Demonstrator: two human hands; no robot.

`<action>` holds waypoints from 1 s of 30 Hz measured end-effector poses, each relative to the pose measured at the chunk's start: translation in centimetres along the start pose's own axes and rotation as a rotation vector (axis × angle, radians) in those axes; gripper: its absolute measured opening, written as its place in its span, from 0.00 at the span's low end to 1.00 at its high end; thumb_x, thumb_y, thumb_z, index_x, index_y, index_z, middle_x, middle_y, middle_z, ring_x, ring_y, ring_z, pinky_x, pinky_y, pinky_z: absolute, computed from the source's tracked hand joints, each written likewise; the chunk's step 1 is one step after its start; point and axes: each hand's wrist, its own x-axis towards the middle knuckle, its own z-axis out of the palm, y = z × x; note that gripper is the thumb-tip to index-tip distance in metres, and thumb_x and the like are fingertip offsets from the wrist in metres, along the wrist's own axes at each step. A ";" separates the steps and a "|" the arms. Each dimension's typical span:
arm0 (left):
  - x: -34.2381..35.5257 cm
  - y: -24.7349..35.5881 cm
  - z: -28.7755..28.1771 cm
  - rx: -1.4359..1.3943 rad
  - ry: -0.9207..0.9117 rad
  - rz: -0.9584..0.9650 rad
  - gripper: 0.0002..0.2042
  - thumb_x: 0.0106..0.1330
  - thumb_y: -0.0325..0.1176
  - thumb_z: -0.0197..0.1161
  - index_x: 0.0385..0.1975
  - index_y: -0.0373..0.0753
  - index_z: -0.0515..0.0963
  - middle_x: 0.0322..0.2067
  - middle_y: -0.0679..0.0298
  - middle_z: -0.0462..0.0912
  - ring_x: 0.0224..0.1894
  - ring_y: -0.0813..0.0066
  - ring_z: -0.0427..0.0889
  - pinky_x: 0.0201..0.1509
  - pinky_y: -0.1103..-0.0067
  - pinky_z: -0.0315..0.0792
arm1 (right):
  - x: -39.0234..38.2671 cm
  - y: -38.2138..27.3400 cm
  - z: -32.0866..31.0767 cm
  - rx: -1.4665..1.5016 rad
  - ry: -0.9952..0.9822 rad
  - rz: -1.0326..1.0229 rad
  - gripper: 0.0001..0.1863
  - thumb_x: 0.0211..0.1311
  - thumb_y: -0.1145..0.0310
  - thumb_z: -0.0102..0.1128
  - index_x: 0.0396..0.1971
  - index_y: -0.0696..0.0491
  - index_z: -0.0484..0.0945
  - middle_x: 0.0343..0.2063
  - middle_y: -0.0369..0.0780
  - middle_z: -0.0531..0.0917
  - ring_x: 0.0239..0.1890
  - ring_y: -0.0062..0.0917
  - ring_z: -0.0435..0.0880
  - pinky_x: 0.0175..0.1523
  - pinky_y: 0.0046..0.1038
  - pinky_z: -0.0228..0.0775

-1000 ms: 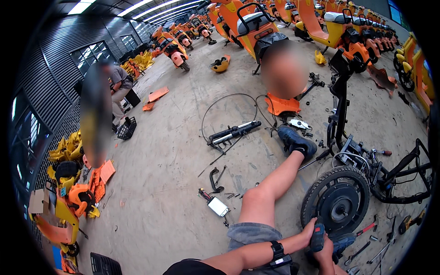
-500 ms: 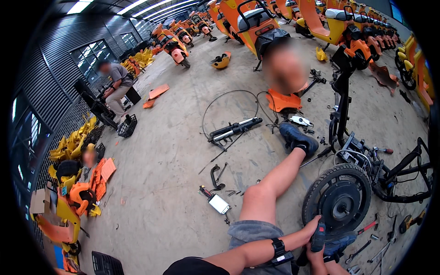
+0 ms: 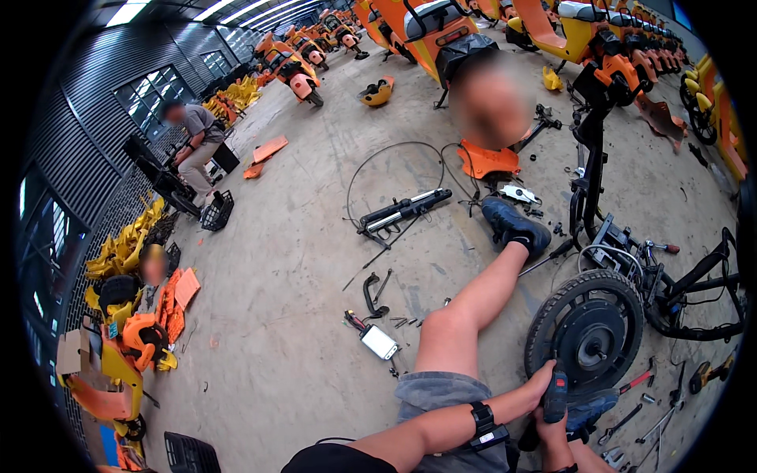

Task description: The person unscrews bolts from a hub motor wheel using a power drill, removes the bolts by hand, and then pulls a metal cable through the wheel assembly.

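My right hand (image 3: 552,433) is closed round a dark cordless power tool (image 3: 556,392) with a red patch, held upright at the lower edge of a black hub-motor wheel (image 3: 585,323). My left hand (image 3: 536,388) is against that tool beside the tyre; its fingers are mostly hidden behind it. The wheel stands by a stripped black scooter frame (image 3: 686,288). My outstretched leg lies left of it, near a white controller with wires (image 3: 378,342). Wrenches (image 3: 619,422), a red-handled hammer (image 3: 635,380) and a yellow drill (image 3: 700,377) lie at the right.
A fork assembly (image 3: 402,211), cable loop, bolts and an orange panel (image 3: 487,162) lie ahead. A co-worker (image 3: 197,146) bends over a black frame at the left, behind a black crate (image 3: 214,211). Body panels are piled left (image 3: 126,244); rows of orange-yellow scooters (image 3: 568,31) fill the back.
The view has tipped a little, so the scene sits higher in the picture. Both my hands and the tool stay by the tyre, with only slight movement.
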 end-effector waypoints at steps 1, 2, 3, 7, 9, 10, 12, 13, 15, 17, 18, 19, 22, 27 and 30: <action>0.2 0.0 0.2 -0.018 -0.054 0.028 0.24 0.68 0.60 0.46 0.31 0.44 0.77 0.25 0.65 0.78 0.30 0.73 0.76 0.39 0.75 0.72 | -0.2 -1.3 0.6 0.245 0.131 -0.004 0.13 0.47 0.78 0.57 0.36 0.57 0.77 0.27 0.39 0.81 0.28 0.28 0.81 0.36 0.29 0.74; 0.3 0.0 0.4 -0.039 -0.109 0.059 0.25 0.69 0.60 0.44 0.36 0.43 0.78 0.29 0.63 0.80 0.32 0.73 0.77 0.41 0.75 0.73 | 0.1 -2.7 0.7 0.489 0.258 -0.012 0.13 0.46 0.79 0.55 0.36 0.57 0.77 0.26 0.40 0.81 0.27 0.28 0.80 0.35 0.28 0.73; 0.0 0.0 0.5 -0.047 -0.110 0.055 0.25 0.69 0.60 0.44 0.36 0.43 0.78 0.29 0.63 0.80 0.32 0.73 0.77 0.41 0.75 0.73 | 0.4 -4.9 -1.0 0.513 0.044 0.217 0.13 0.45 0.79 0.55 0.35 0.57 0.77 0.25 0.41 0.79 0.24 0.29 0.79 0.31 0.28 0.72; -0.8 0.2 1.5 0.093 -0.130 -0.047 0.31 0.71 0.62 0.38 0.49 0.41 0.77 0.42 0.60 0.82 0.38 0.69 0.78 0.45 0.74 0.73 | 1.0 -6.9 -2.2 0.638 0.047 0.438 0.11 0.46 0.75 0.57 0.34 0.56 0.76 0.24 0.39 0.78 0.22 0.29 0.78 0.29 0.28 0.72; 2.8 -1.8 -0.5 -0.050 -0.061 0.116 0.31 0.72 0.60 0.36 0.50 0.40 0.76 0.43 0.58 0.79 0.43 0.65 0.76 0.49 0.67 0.69 | 0.7 -5.7 -0.7 0.675 0.099 0.367 0.11 0.47 0.74 0.57 0.34 0.54 0.75 0.24 0.38 0.78 0.22 0.28 0.77 0.29 0.28 0.71; 2.7 -1.5 -0.1 -0.044 -0.068 0.115 0.31 0.72 0.60 0.36 0.50 0.40 0.76 0.43 0.58 0.79 0.43 0.65 0.76 0.49 0.67 0.69 | 0.9 -4.7 -0.3 0.697 0.190 0.302 0.12 0.47 0.72 0.58 0.35 0.53 0.75 0.24 0.38 0.77 0.22 0.27 0.77 0.28 0.28 0.71; 1.4 -0.6 0.2 -0.085 0.155 0.061 0.27 0.73 0.57 0.37 0.44 0.40 0.74 0.32 0.63 0.76 0.36 0.70 0.75 0.44 0.73 0.70 | 0.9 -7.0 -0.3 0.719 0.185 0.345 0.11 0.47 0.72 0.58 0.34 0.53 0.75 0.24 0.37 0.77 0.21 0.27 0.76 0.28 0.28 0.71; 1.0 -0.2 0.2 -0.086 0.156 0.060 0.27 0.73 0.57 0.37 0.44 0.40 0.74 0.32 0.63 0.76 0.36 0.70 0.75 0.44 0.73 0.70 | 0.8 -8.0 -0.1 0.741 0.172 0.383 0.10 0.47 0.71 0.58 0.33 0.53 0.75 0.23 0.37 0.77 0.21 0.26 0.76 0.28 0.28 0.71; 0.1 0.7 0.0 -0.022 0.201 0.167 0.22 0.74 0.53 0.39 0.42 0.40 0.71 0.28 0.67 0.71 0.29 0.76 0.73 0.31 0.77 0.68 | 0.5 -8.1 0.6 0.768 0.187 0.425 0.09 0.48 0.71 0.58 0.32 0.53 0.75 0.23 0.37 0.77 0.21 0.26 0.76 0.28 0.28 0.71; 0.0 1.2 -0.2 0.007 0.254 0.283 0.21 0.74 0.52 0.39 0.42 0.40 0.71 0.28 0.68 0.71 0.29 0.77 0.72 0.31 0.78 0.68 | 0.4 -8.3 1.2 0.796 0.192 0.459 0.08 0.48 0.70 0.58 0.30 0.54 0.75 0.22 0.37 0.77 0.21 0.26 0.76 0.28 0.28 0.71; -0.1 1.5 -0.4 0.041 0.306 0.394 0.20 0.74 0.52 0.40 0.42 0.40 0.72 0.28 0.69 0.71 0.29 0.79 0.72 0.30 0.79 0.67 | 0.2 -8.1 1.5 0.792 0.158 0.453 0.07 0.49 0.69 0.58 0.29 0.54 0.75 0.21 0.37 0.77 0.20 0.26 0.76 0.28 0.28 0.71; -0.3 1.7 -0.1 0.037 0.298 0.397 0.20 0.74 0.52 0.40 0.42 0.40 0.72 0.28 0.69 0.71 0.29 0.79 0.72 0.30 0.79 0.67 | 0.0 -7.9 1.5 0.780 0.130 0.441 0.07 0.49 0.68 0.57 0.27 0.54 0.74 0.20 0.37 0.77 0.20 0.26 0.76 0.28 0.27 0.71; -0.8 2.7 0.6 0.021 0.258 0.419 0.21 0.73 0.51 0.40 0.41 0.40 0.73 0.27 0.68 0.71 0.28 0.78 0.71 0.32 0.77 0.67 | 0.0 -7.2 1.8 0.842 0.165 0.449 0.08 0.52 0.65 0.57 0.25 0.53 0.73 0.19 0.38 0.77 0.20 0.27 0.76 0.27 0.28 0.71; -1.7 5.1 0.1 -0.206 0.130 0.273 0.22 0.74 0.52 0.38 0.35 0.42 0.74 0.24 0.70 0.74 0.24 0.79 0.74 0.25 0.80 0.67 | -0.1 -7.0 1.9 0.815 0.196 0.547 0.09 0.56 0.62 0.56 0.24 0.51 0.72 0.19 0.37 0.75 0.23 0.26 0.77 0.32 0.27 0.73; -1.8 6.6 -0.7 -0.339 0.093 0.306 0.25 0.74 0.53 0.36 0.34 0.40 0.75 0.26 0.65 0.77 0.27 0.70 0.80 0.28 0.75 0.71 | -0.1 -8.6 2.0 0.976 0.260 0.601 0.08 0.56 0.62 0.55 0.27 0.51 0.72 0.21 0.36 0.75 0.26 0.27 0.77 0.36 0.32 0.74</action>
